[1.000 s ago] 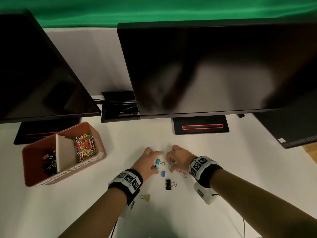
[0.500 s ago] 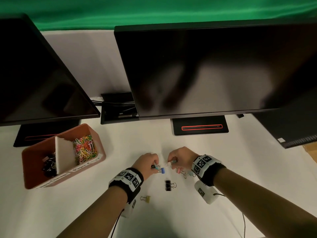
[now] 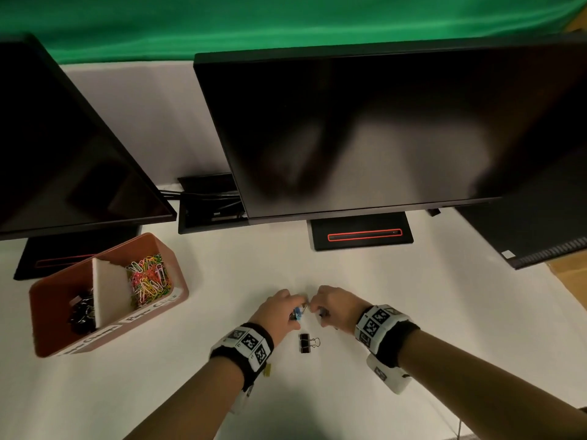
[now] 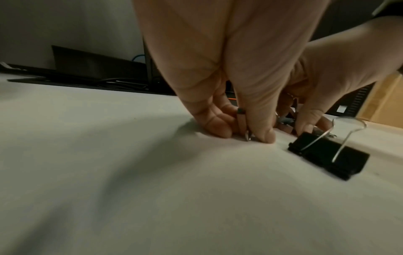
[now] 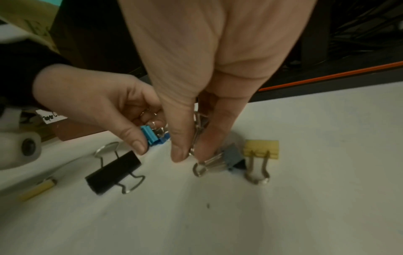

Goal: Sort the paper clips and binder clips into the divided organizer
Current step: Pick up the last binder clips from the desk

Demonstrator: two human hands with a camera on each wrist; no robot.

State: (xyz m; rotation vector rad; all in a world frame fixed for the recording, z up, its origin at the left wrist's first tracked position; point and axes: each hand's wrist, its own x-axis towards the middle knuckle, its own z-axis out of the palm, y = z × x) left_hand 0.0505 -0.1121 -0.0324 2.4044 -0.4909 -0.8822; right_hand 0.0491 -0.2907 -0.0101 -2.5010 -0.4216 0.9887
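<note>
My left hand (image 3: 293, 309) pinches a teal and a blue binder clip (image 5: 152, 136) just above the white table. Almost touching it, my right hand (image 3: 315, 309) pinches the silver wire handles of a binder clip (image 5: 197, 132) between thumb and finger. Its fingertips (image 5: 205, 153) rest on a grey-blue binder clip (image 5: 232, 155) lying on the table. Beside that stands a yellow binder clip (image 5: 261, 149). A black binder clip (image 3: 305, 343) lies between my wrists. Another small yellow clip (image 5: 37, 189) lies by my left wrist. The brown divided organizer (image 3: 165, 309) sits at the left.
The organizer's right compartment holds coloured paper clips (image 3: 149, 277), the left one dark binder clips (image 3: 82, 312). Two dark monitors (image 3: 381, 131) overhang the back of the table, their stands (image 3: 362, 235) behind my hands. A laptop (image 3: 540, 236) sits at the far right.
My left hand has taken up the blue clip that lay on the table and now holds it with the teal one. Both hands have closed in until they nearly touch.
</note>
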